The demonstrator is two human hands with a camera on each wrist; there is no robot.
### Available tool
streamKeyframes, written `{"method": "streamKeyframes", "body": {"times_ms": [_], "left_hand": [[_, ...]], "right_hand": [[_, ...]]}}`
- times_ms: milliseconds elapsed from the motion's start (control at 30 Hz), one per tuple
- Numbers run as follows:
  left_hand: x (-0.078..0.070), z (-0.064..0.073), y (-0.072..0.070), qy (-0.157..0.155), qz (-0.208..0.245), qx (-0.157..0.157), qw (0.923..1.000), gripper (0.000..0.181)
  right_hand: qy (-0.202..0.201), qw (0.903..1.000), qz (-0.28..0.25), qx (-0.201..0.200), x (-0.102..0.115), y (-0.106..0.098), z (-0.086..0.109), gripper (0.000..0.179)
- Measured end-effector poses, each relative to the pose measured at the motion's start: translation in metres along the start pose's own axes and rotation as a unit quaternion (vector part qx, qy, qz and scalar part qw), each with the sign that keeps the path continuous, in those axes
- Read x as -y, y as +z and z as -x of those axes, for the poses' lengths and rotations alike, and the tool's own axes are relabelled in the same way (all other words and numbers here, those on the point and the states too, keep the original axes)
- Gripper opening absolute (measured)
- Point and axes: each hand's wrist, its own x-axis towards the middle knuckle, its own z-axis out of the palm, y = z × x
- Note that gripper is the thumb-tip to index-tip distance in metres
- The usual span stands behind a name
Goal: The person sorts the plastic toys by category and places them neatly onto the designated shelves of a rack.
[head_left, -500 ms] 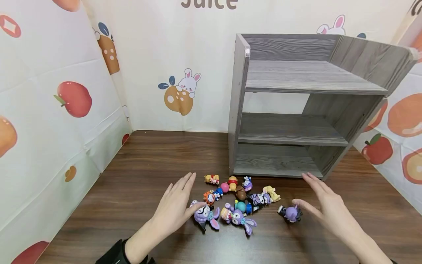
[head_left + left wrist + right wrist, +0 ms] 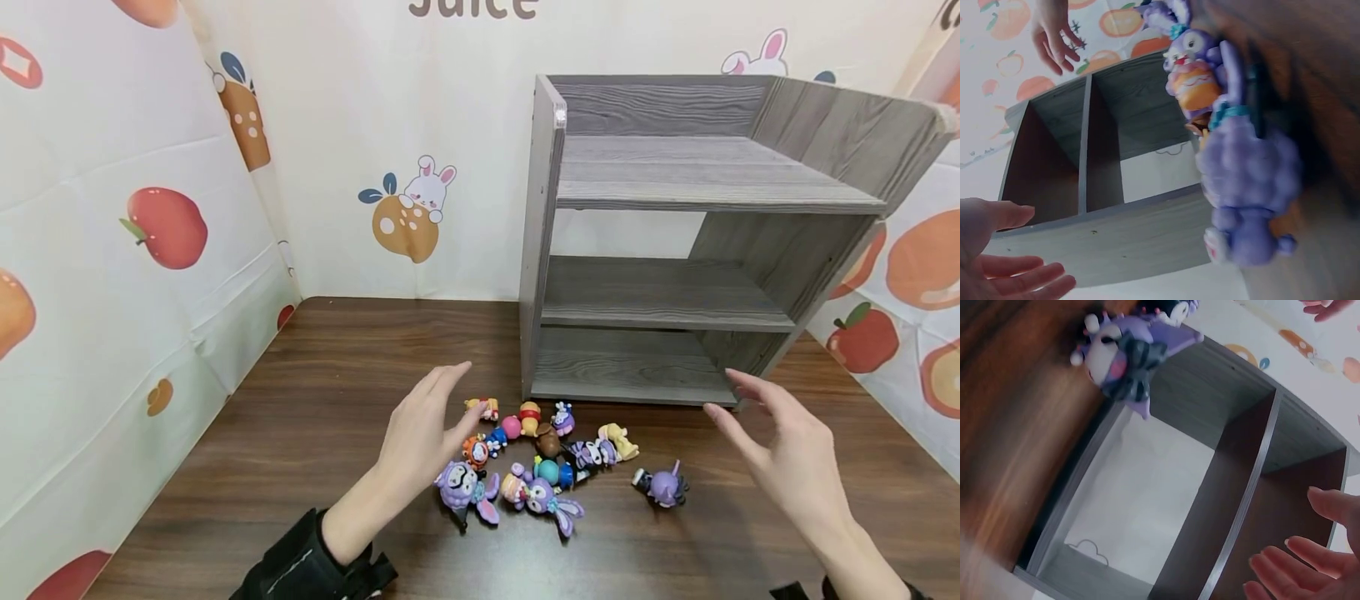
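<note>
My left hand (image 2: pixel 422 433) hovers over the left edge of a group of small figurines, its fingers loosely extended and holding nothing. Below it lies a purple figurine with pink-lined ears (image 2: pixel 467 490); in the left wrist view this purple figurine (image 2: pixel 1250 169) looks large and bumpy. A long-eared purple rabbit figurine (image 2: pixel 551 497) lies to its right. Off to the right, a purple-and-black figurine (image 2: pixel 662 486) lies apart from the group. Beyond it my right hand (image 2: pixel 795 458) is raised with nothing in it, thumb apart from the fingers. The right wrist view shows the purple-and-black figurine's dark bow (image 2: pixel 1138 365).
A grey wood-grain shelf unit (image 2: pixel 667 321) with three levels stands at the back right of the brown table (image 2: pixel 375 350). A fruit-and-rabbit printed cloth (image 2: pixel 322 192) hangs behind and at the sides. Small yellow, red, blue and brown figurines (image 2: pixel 547 439) cluster in front of the shelf.
Both hands have lifted a little; the left has shifted right and away from me, the right has shifted to the right. The figurines have stayed in place.
</note>
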Motion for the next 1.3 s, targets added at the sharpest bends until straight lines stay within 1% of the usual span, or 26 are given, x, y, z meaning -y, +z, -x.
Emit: {"method": "streamKeyframes", "body": {"times_ms": [100, 200, 300, 433, 567, 667, 733, 833, 967, 1100, 1200, 1300], "left_hand": [[-0.003, -0.01, 0.004, 0.009, 0.031, -0.019, 0.9993, 0.04], [-0.004, -0.02, 0.008, 0.016, 0.066, -0.03, 0.9972, 0.038], [-0.004, -0.03, 0.012, 0.014, 0.097, -0.037, 0.9945, 0.039], [-0.006, -0.044, 0.015, 0.004, 0.126, -0.041, 0.9911, 0.043], [-0.007, -0.056, 0.021, -0.006, 0.142, -0.043, 0.9889, 0.048], [-0.009, -0.065, 0.025, -0.023, 0.158, -0.045, 0.9862, 0.051], [-0.011, -0.071, 0.029, -0.039, 0.171, -0.045, 0.9835, 0.052], [-0.013, -0.079, 0.034, -0.059, 0.19, -0.049, 0.9787, 0.055], [-0.015, -0.09, 0.041, -0.072, 0.205, -0.062, 0.9743, 0.059], [-0.017, -0.1, 0.048, -0.082, 0.201, -0.068, 0.9738, 0.062], [-0.017, -0.107, 0.055, -0.089, 0.201, -0.067, 0.9733, 0.063], [-0.017, -0.112, 0.062, -0.1, 0.201, -0.065, 0.9722, 0.065]], "right_hand": [[-0.001, 0.9992, -0.012, -0.038, -0.004, -0.003, -0.005, 0.046], [0.0, 0.9974, -0.017, -0.07, -0.008, -0.004, -0.01, 0.047], [0.004, 0.9952, -0.014, -0.097, -0.013, -0.006, -0.015, 0.048], [0.002, 0.993, -0.007, -0.118, -0.019, -0.007, -0.022, 0.052], [-0.003, 0.9913, -0.006, -0.131, -0.026, -0.008, -0.029, 0.054], [-0.007, 0.9895, -0.005, -0.145, -0.031, -0.009, -0.035, 0.056], [-0.001, 0.9876, -0.004, -0.157, -0.031, -0.009, -0.039, 0.056], [0.019, 0.9855, 0.001, -0.169, -0.034, -0.008, -0.045, 0.057], [0.059, 0.9837, 0.008, -0.17, -0.042, -0.005, -0.053, 0.06], [0.104, 0.9807, 0.002, -0.165, -0.05, -0.003, -0.062, 0.061], [0.146, 0.9766, -0.013, -0.157, -0.055, -0.002, -0.07, 0.06], [0.177, 0.972, -0.024, -0.153, -0.061, -0.001, -0.078, 0.06]]}}
